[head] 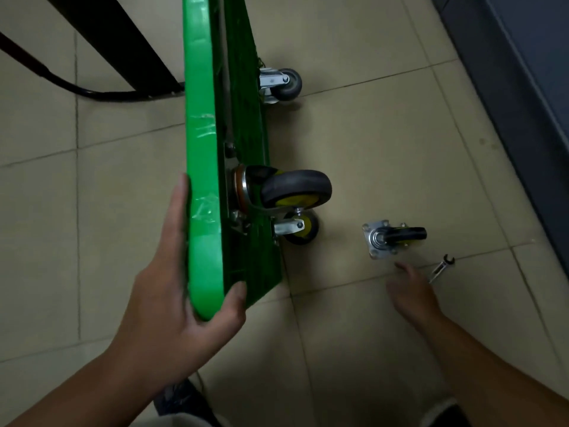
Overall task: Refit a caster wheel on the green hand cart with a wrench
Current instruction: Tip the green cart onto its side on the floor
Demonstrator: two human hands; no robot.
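The green hand cart (203,149) stands on its side edge on the tiled floor, underside facing right. My left hand (181,291) grips its near corner, thumb on the underside. Three caster wheels stay mounted: a swivel one (295,189), another below it (300,228) and a far one (284,84). A loose caster wheel (394,238) with its square mounting plate lies on the floor to the right. A wrench (441,268) lies just right of it. My right hand (412,291) hovers low over the floor, fingers extended, just below the loose caster and left of the wrench, holding nothing.
The cart's black handle bar (92,90) lies folded on the floor at upper left. A dark cabinet or wall base (523,87) runs along the right side. My knees and clothing show at the bottom edge.
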